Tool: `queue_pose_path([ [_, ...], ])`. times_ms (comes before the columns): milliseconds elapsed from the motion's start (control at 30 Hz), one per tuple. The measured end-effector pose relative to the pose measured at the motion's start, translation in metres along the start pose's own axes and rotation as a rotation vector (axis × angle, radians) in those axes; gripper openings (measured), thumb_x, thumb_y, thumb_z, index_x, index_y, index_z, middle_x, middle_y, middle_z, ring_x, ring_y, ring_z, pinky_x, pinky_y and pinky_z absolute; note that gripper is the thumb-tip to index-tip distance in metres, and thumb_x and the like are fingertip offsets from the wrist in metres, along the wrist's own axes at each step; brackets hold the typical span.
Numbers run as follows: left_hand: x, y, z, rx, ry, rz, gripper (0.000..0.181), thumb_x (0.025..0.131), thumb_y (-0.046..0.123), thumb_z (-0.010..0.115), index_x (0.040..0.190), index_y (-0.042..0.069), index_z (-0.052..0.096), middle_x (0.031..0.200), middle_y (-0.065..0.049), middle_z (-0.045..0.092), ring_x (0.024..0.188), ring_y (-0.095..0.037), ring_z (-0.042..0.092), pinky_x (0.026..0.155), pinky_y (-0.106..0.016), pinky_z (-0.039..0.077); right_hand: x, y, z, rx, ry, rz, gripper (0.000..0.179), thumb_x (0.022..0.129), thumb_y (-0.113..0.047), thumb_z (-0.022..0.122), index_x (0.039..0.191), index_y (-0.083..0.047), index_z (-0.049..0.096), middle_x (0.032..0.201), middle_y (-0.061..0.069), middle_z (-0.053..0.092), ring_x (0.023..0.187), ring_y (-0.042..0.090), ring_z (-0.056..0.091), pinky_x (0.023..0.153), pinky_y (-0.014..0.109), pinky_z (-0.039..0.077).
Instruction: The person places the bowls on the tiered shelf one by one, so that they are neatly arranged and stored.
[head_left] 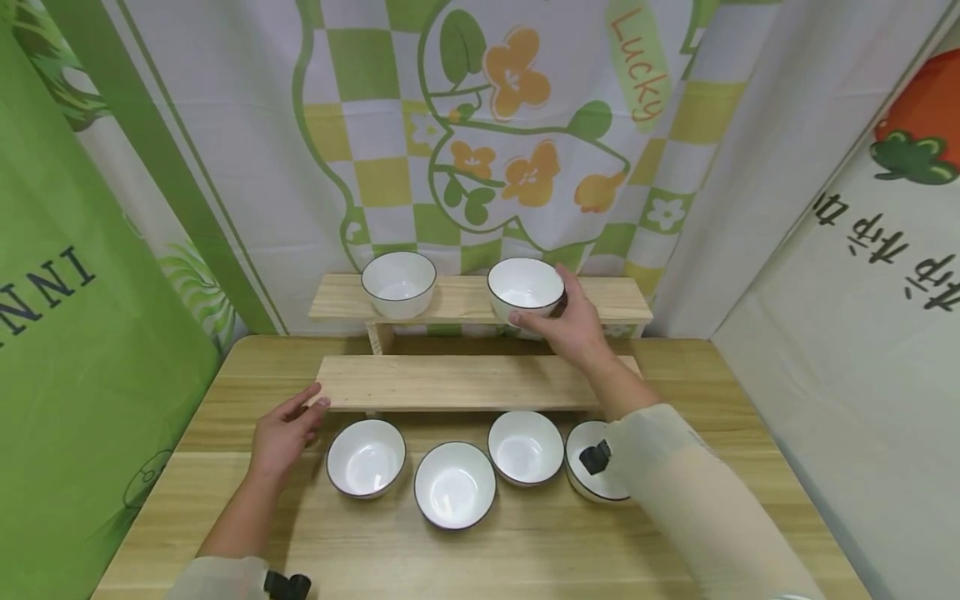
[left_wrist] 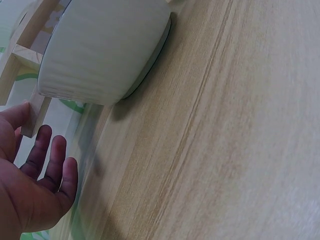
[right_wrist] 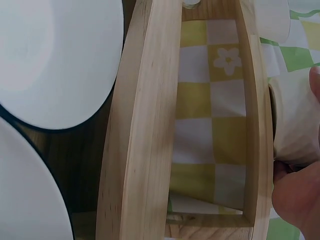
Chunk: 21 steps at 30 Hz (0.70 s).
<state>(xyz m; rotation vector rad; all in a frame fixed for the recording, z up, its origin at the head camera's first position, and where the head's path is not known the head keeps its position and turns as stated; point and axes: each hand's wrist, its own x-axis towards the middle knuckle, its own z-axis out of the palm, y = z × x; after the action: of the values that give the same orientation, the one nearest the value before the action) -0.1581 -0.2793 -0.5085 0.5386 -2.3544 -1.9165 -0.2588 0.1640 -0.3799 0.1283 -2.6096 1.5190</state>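
My right hand (head_left: 576, 327) grips a white bowl (head_left: 525, 285) with a dark rim, its thumb at the front and fingers round the right side. That bowl is upright at the upper board (head_left: 463, 302) of a two-step wooden rack; the right wrist view shows its side (right_wrist: 296, 117) against the board's edge. A matching bowl (head_left: 399, 285) stands further left on the same board. At the left end of the lower board (head_left: 465, 383), my left hand (head_left: 281, 437) pinches the corner between thumb and forefinger. Its other fingers (left_wrist: 59, 150) hang loosely curled.
Several more white bowls stand in an uneven row on the wooden table (head_left: 480, 558) before the rack: a left one (head_left: 366, 458), a nearer one (head_left: 454, 486), another (head_left: 525, 448), and one (head_left: 588, 479) partly under my right sleeve. A patterned curtain (head_left: 375, 108) hangs behind.
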Motion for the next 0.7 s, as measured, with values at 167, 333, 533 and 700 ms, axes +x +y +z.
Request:
queue_pose_path([
  [167, 0.0, 0.0, 0.0, 0.0, 0.001, -0.002, 0.061, 0.092, 0.043, 0.08, 0.144, 0.016, 0.064, 0.091, 0.01, 0.068, 0.09, -0.015, 0.069, 0.074, -0.025, 0.06, 0.002, -0.004, 0.009, 0.001, -0.007, -0.004, 0.125, 0.075, -0.053, 0.091, 0.168, -0.018, 0.015, 0.164, 0.019, 0.033, 0.15, 0.032, 0.035, 0.122, 0.043, 0.031],
  [333, -0.001, -0.001, -0.001, 0.001, 0.002, -0.005, 0.061, 0.091, 0.044, 0.08, 0.144, 0.016, 0.064, 0.091, 0.011, 0.068, 0.089, -0.014, 0.069, 0.075, -0.025, 0.06, 0.003, -0.01, 0.018, -0.011, -0.019, -0.004, 0.123, 0.078, -0.054, 0.089, 0.168, -0.018, 0.013, 0.166, 0.017, 0.03, 0.153, 0.031, 0.03, 0.124, 0.043, 0.027],
  [533, 0.001, -0.002, -0.001, -0.013, -0.004, -0.009, 0.063, 0.09, 0.045, 0.081, 0.144, 0.017, 0.064, 0.092, 0.011, 0.068, 0.086, -0.009, 0.068, 0.075, -0.024, 0.06, 0.006, -0.019, 0.026, -0.014, -0.054, -0.027, 0.122, 0.081, -0.052, 0.087, 0.168, -0.02, 0.008, 0.162, 0.018, 0.038, 0.15, 0.032, 0.035, 0.123, 0.046, 0.029],
  [700, 0.003, -0.004, -0.001, -0.021, -0.005, -0.006, 0.063, 0.09, 0.045, 0.081, 0.144, 0.017, 0.064, 0.091, 0.01, 0.068, 0.083, -0.007, 0.067, 0.074, -0.024, 0.06, 0.009, -0.024, 0.03, -0.05, -0.08, -0.059, 0.116, 0.084, -0.05, 0.085, 0.167, -0.021, 0.009, 0.155, 0.021, 0.045, 0.145, 0.037, 0.041, 0.12, 0.05, 0.032],
])
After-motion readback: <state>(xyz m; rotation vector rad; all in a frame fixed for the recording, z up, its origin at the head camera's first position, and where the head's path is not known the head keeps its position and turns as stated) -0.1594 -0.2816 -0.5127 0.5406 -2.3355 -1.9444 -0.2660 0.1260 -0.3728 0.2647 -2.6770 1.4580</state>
